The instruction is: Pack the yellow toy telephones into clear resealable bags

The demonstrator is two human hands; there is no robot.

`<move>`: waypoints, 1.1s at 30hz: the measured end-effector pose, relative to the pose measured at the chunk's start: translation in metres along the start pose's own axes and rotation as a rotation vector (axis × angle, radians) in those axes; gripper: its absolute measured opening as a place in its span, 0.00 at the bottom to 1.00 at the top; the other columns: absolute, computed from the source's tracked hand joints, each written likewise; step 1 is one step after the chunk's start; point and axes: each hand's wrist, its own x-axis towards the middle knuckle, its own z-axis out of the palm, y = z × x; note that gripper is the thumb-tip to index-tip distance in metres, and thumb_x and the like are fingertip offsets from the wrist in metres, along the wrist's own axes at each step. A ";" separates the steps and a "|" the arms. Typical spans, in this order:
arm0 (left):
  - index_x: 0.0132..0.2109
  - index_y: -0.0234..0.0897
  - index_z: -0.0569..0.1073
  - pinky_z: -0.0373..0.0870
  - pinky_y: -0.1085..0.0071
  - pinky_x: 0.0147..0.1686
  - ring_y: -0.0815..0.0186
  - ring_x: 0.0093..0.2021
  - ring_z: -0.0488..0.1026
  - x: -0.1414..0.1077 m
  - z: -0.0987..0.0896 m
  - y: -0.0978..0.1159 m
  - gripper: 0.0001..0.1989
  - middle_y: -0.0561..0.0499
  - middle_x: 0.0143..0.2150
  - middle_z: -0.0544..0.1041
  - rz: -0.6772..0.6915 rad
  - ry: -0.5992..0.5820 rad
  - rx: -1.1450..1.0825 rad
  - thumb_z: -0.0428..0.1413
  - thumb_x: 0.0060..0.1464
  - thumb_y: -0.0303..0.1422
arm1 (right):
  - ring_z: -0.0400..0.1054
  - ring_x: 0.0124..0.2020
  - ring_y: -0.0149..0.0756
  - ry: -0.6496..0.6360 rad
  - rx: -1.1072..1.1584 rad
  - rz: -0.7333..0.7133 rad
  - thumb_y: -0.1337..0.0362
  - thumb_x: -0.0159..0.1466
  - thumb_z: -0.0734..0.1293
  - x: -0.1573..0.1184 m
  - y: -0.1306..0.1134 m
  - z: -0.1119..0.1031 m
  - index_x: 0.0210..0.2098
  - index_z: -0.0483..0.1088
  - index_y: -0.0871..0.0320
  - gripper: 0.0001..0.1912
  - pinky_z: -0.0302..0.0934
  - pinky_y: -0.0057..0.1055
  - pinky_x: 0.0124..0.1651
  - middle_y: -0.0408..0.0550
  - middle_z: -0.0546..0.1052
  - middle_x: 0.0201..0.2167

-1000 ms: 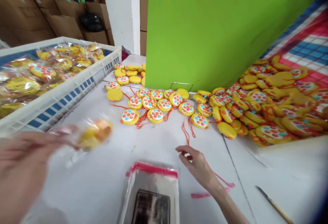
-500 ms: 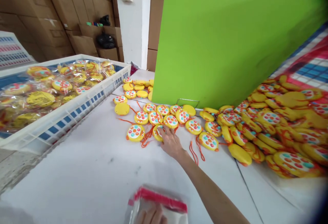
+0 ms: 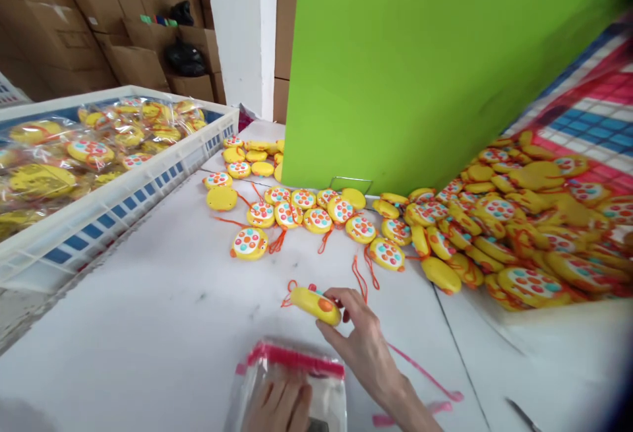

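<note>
My right hand (image 3: 363,336) pinches a yellow toy (image 3: 315,305) by its edge, just above the table. The toy is tilted on its side, its orange cord loop (image 3: 287,295) dangling at the far end. At the bottom, my left hand (image 3: 281,402) rests flat with fingers outstretched on clear plastic bags (image 3: 332,396) that have a red strip (image 3: 297,357) along the top. Farther back lie several similar yellow toys (image 3: 248,243) with coloured dots on white faces, some face down, many with orange cords.
On the left stands a white crate (image 3: 198,145) of bagged toys. A large toy pile (image 3: 534,221) fills the right side, beside a green panel (image 3: 395,76). Pink strips (image 3: 428,376) and a thin pointed metal tool (image 3: 523,413) lie at the lower right of the table (image 3: 163,326).
My right hand has picked a toy from the front row and brought it toward me, near the bags. My left hand stays on the bags. The view has tilted down slightly.
</note>
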 end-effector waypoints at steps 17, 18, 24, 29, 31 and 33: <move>0.59 0.37 0.55 0.69 0.60 0.49 0.56 0.55 0.65 0.027 -0.051 -0.013 0.28 0.41 0.56 0.67 -0.358 -0.387 -0.340 0.54 0.53 0.31 | 0.69 0.38 0.36 -0.039 0.083 -0.014 0.75 0.55 0.67 -0.080 -0.023 -0.017 0.47 0.62 0.50 0.23 0.65 0.29 0.39 0.44 0.72 0.39; 0.61 0.38 0.54 0.68 0.61 0.51 0.57 0.57 0.63 0.031 -0.053 -0.012 0.29 0.42 0.58 0.66 -0.350 -0.385 -0.390 0.53 0.53 0.30 | 0.68 0.38 0.36 -0.043 0.095 -0.018 0.76 0.54 0.68 -0.081 -0.024 -0.014 0.46 0.62 0.51 0.23 0.65 0.29 0.39 0.44 0.72 0.39; 0.50 0.42 0.66 0.73 0.73 0.43 0.65 0.44 0.74 0.053 -0.063 -0.006 0.16 0.48 0.46 0.75 -0.417 -0.420 -0.777 0.54 0.53 0.29 | 0.67 0.39 0.34 -0.023 0.357 0.017 0.71 0.56 0.69 -0.088 -0.024 0.004 0.41 0.66 0.51 0.15 0.63 0.27 0.41 0.41 0.73 0.37; 0.52 0.42 0.65 0.72 0.74 0.45 0.67 0.45 0.73 0.046 -0.063 -0.005 0.15 0.49 0.46 0.74 -0.388 -0.310 -0.713 0.52 0.56 0.30 | 0.68 0.42 0.35 0.052 0.552 0.021 0.63 0.62 0.65 -0.096 -0.018 0.023 0.44 0.64 0.51 0.11 0.62 0.29 0.45 0.45 0.72 0.40; 0.52 0.42 0.64 0.71 0.74 0.46 0.67 0.46 0.72 0.043 -0.061 -0.005 0.16 0.49 0.46 0.74 -0.385 -0.314 -0.687 0.52 0.56 0.29 | 0.68 0.41 0.36 0.069 0.563 0.009 0.61 0.63 0.64 -0.097 -0.017 0.029 0.43 0.64 0.52 0.09 0.63 0.30 0.44 0.46 0.72 0.39; 0.52 0.42 0.64 0.71 0.74 0.45 0.67 0.46 0.72 0.042 -0.059 -0.004 0.16 0.50 0.45 0.74 -0.403 -0.329 -0.668 0.51 0.56 0.27 | 0.68 0.39 0.36 0.075 0.561 0.012 0.59 0.63 0.63 -0.096 -0.016 0.033 0.42 0.64 0.53 0.09 0.63 0.30 0.42 0.46 0.71 0.37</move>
